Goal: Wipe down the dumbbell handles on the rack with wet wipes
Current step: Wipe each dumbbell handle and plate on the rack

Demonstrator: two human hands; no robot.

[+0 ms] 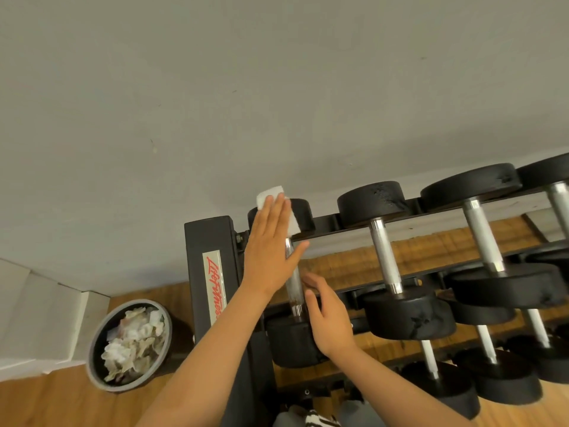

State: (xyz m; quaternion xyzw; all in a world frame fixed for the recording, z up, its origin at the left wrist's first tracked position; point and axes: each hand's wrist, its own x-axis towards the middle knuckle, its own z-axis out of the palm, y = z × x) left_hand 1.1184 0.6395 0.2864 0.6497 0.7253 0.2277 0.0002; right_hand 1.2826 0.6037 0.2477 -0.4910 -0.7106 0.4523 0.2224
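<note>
Pressing my flat left hand [271,254] on the white folded wet wipe [270,192] over the black chrome-handled dumbbell [289,343] at the black rack's [209,241] left end; right hand [331,325] relaxed beside. Next, I think: wrap the handle [294,291].

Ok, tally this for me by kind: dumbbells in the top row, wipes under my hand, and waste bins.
Dumbbells in the top row: 4, the rightmost cut by the frame edge
Wipes under the left hand: 1
Waste bins: 1
Total: 6
</note>
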